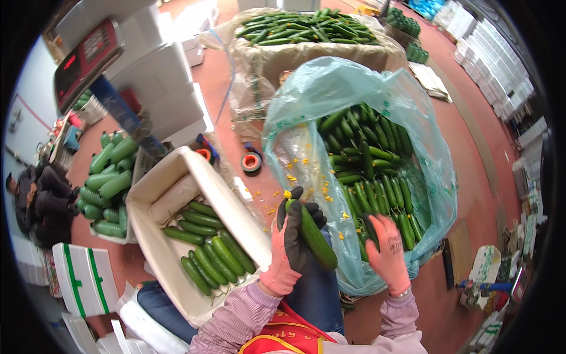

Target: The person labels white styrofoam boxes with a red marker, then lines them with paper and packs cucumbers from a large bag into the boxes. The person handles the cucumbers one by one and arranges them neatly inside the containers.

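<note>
My left hand (pixel 289 241), in a pink glove with black-coated fingers, grips a green cucumber (pixel 316 241) with a yellow flower at its upper end. The cucumber slants over my knee, between a box and a bag. My right hand (pixel 389 250), gloved alike, is above the near part of a large light-blue plastic bag (pixel 292 106). Rows of cucumbers (pixel 380 194) lie inside this bag. The right fingertips are partly hidden, so I cannot tell whether they hold a cucumber. Left of my hands, a tilted white foam box (pixel 172 172) holds two groups of cucumbers (pixel 216 261).
A lined container (pixel 318 57) heaped with cucumbers stands at the back. A tape dispenser (pixel 251 163) lies on the red floor. At left are a scale display (pixel 88 62), a crate of green bottle-shaped goods (pixel 108 181) and a seated person (pixel 42 199). Yellow flowers are scattered about.
</note>
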`<state>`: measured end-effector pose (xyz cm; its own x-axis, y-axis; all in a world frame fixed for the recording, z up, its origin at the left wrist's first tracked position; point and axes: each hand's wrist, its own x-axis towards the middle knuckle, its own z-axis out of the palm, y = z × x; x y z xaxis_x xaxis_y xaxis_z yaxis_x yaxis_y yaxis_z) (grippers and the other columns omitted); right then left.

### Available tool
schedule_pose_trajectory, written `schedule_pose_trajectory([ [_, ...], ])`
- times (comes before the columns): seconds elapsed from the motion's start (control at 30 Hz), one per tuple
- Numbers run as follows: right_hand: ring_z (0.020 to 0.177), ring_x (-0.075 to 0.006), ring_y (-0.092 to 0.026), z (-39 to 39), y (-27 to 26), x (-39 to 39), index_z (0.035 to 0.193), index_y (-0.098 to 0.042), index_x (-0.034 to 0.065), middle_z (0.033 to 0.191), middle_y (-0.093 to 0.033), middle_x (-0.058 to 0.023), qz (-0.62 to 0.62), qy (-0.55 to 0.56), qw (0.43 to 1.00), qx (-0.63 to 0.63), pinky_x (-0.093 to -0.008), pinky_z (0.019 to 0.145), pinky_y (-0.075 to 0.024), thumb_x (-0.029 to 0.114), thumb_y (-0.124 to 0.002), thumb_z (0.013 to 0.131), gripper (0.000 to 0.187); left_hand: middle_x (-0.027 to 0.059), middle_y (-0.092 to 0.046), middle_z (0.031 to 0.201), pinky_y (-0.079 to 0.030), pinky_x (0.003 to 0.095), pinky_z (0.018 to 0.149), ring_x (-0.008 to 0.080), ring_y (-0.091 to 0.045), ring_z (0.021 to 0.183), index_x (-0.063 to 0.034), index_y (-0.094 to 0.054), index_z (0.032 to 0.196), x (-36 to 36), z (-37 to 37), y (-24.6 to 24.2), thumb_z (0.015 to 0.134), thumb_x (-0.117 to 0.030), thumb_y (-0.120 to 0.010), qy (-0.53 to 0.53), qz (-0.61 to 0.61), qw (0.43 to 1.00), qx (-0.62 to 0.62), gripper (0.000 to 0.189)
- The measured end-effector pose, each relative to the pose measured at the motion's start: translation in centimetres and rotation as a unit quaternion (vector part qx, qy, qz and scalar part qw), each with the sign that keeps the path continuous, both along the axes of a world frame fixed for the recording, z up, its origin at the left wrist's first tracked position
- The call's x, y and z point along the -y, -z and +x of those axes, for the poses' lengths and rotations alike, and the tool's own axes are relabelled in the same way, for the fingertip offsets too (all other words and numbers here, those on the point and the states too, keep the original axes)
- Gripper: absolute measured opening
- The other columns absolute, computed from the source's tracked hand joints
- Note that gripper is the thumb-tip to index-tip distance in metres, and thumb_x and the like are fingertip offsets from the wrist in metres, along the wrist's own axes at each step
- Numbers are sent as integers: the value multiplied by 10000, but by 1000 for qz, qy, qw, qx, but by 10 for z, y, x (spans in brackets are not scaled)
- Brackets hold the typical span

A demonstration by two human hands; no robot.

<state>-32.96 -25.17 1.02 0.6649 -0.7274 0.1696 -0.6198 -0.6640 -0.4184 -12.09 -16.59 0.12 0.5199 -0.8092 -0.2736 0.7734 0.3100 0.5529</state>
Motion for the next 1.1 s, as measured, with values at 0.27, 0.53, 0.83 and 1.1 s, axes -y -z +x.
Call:
schedule_pose_trajectory([
  [0.27,1158,-408,-618,124,-10,-117,1482,-341,-97,1295,-601,-286,288,-269,919,14,-437,961,-503,218,-693,896,752,82,-667,1135,-521,302,872,157,-634,999,-25,-626,1247,-128,52,34,1047,-192,-544,-245,80,953,158,273],
  [0.53,940,-357,-718,287,120,-201,1394,-396,-174,1004,-722,-241,154,-397,879,-217,-405,834,-560,324,-568,966,679,57,-477,1535,-213,480,1209,224,-416,1422,-81,-454,1503,-319,188,19,1053,-576,-362,-485,133,844,185,675],
  [0.83,898,-334,-700,231,92,-193,1242,-601,24,965,-697,-165,192,-532,821,-71,-423,764,-557,263,-627,869,444,180,-487,1486,-267,549,1168,348,-423,1385,-122,-466,1476,-233,170,202,945,-248,-580,81,648,338,677,558],
  [1.1,996,-369,-658,-18,122,92,1210,-590,19,1090,-666,-198,24,180,980,-77,-437,887,-542,261,-683,851,443,188,-464,1493,-163,488,1235,334,-394,1403,-57,-351,1534,-246,161,174,1004,-286,-514,97,701,300,640,599],
])
